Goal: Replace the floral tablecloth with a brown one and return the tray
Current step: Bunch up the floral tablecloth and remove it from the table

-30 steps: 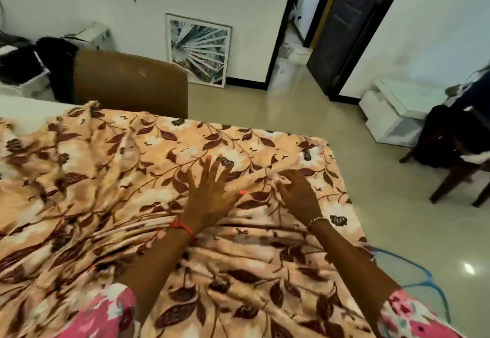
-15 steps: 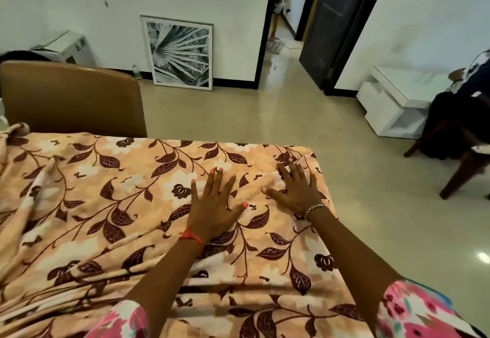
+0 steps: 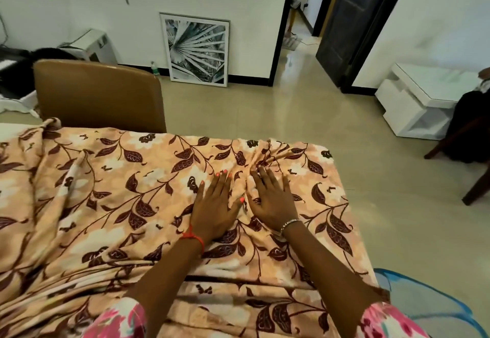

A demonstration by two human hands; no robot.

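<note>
An orange floral tablecloth (image 3: 111, 191) with dark brown leaves covers the table, rumpled into folds at the left and front. My left hand (image 3: 216, 205) lies flat on it with fingers straight. My right hand (image 3: 273, 199) lies flat beside it, fingers spread, and a ridge of cloth is bunched up between the two hands and just beyond the fingertips. No brown cloth and no tray are in view.
A brown chair back (image 3: 98, 93) stands against the table's far left side. A framed leaf picture (image 3: 197, 50) leans on the wall. A white low table (image 3: 419, 101) and a dark chair (image 3: 472, 152) stand at the right. A blue-rimmed object (image 3: 429, 303) sits by my right elbow.
Both hands have slid forward and toward each other over the cloth, pushing up a ridge of fabric between them. The cloth at the right end lies flatter than one second ago.
</note>
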